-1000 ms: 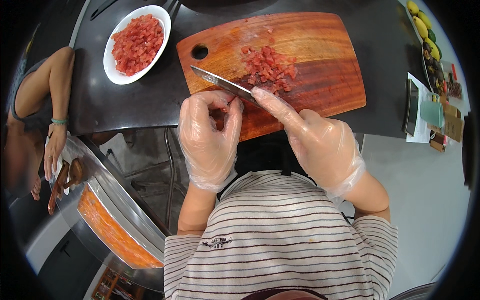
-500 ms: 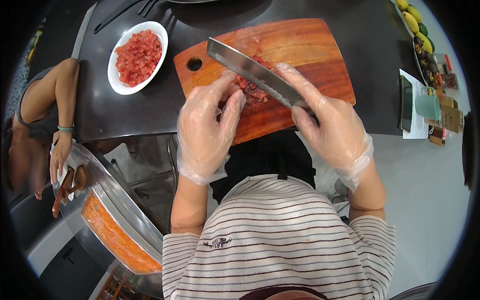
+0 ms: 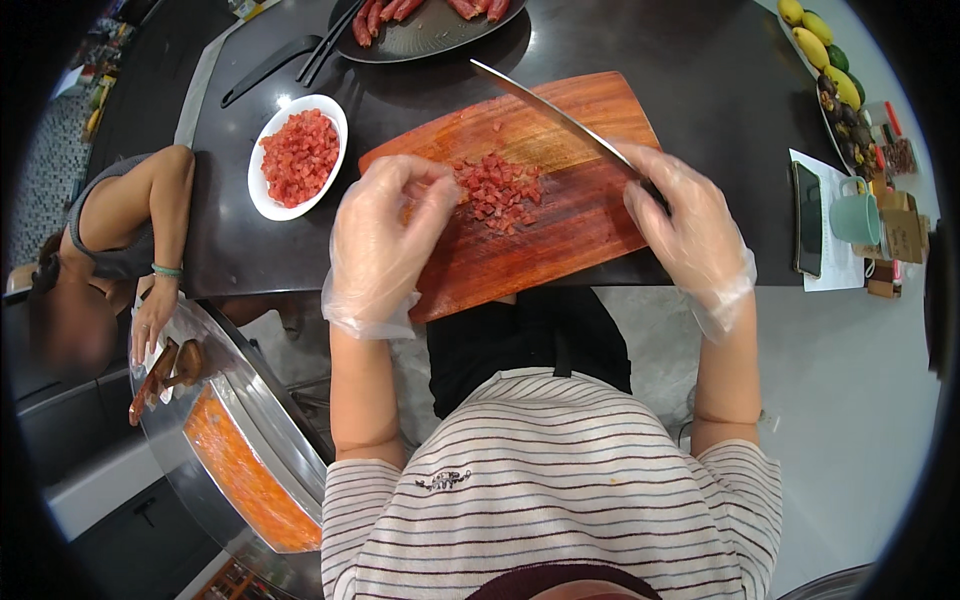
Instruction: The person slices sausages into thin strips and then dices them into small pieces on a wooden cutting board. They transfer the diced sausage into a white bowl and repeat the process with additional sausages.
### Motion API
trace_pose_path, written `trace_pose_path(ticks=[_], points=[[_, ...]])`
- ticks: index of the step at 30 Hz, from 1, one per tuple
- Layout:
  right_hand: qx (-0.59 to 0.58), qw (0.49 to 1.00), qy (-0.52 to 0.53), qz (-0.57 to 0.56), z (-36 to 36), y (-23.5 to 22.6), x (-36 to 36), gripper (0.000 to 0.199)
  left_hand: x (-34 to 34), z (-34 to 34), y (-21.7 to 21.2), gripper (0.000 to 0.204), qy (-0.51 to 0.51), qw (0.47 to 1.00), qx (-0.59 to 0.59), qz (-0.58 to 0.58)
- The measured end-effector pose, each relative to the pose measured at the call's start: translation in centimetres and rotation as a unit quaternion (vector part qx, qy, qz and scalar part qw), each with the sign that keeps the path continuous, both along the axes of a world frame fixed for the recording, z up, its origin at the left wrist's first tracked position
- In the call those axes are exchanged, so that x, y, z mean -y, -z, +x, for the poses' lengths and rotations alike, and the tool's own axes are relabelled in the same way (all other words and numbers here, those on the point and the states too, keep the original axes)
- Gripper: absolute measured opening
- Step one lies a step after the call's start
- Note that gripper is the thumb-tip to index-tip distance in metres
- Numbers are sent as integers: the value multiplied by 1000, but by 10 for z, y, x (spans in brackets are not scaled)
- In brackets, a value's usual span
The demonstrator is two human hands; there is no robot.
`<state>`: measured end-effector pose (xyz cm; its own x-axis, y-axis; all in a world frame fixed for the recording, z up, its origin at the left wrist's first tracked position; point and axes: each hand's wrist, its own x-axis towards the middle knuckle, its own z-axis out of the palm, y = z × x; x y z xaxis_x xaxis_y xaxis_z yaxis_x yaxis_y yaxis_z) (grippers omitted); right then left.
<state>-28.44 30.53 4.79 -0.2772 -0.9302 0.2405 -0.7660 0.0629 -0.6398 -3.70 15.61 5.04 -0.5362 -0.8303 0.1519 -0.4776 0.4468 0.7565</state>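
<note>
Red diced pieces [image 3: 497, 190] lie in a loose heap on the middle of the wooden board [image 3: 560, 225], which sits on the dark worktop [image 3: 700, 100]. A second ago the knife [image 3: 555, 115] was pressed low over this heap, with both gloved hands close together at the near edge of the board. Half a second ago the blade lay flat across the heap under both hands. Now the blade is lifted clear and points far and left, its tip out past the far edge of the board, and the hands have drawn apart.

The right hand [image 3: 690, 225] is clenched round the knife handle at the right edge of the board. The left hand [image 3: 385, 235] is released, holding nothing I can make out; its curled fingers hover over the near left part of the board, just beside the heap.

I judge that a spell of chopping or scraping has paused, leaving the dice gathered on the board and not yet moved off it.

To the left stands a white bowl [image 3: 297, 157] already full of the same red dice, well apart from the board. Beyond it a dark plate [image 3: 425, 35] carries whole reddish lengths. Another person [image 3: 150, 215] leans in at the far left.
</note>
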Motion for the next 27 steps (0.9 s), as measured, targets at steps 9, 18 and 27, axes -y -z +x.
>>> trace_pose_path(ticks=[9,18,27], points=[[-139,987,-42,66,26,-3,-3,35,-6,5,33,56,-33,933,-273,231],[359,926,3,116,5,-1,-43,55,-22,-34,41,81,37,825,-428,368],[502,861,77,30,39,29,-81,62,-32,-29,38,81,-54,838,-466,279]])
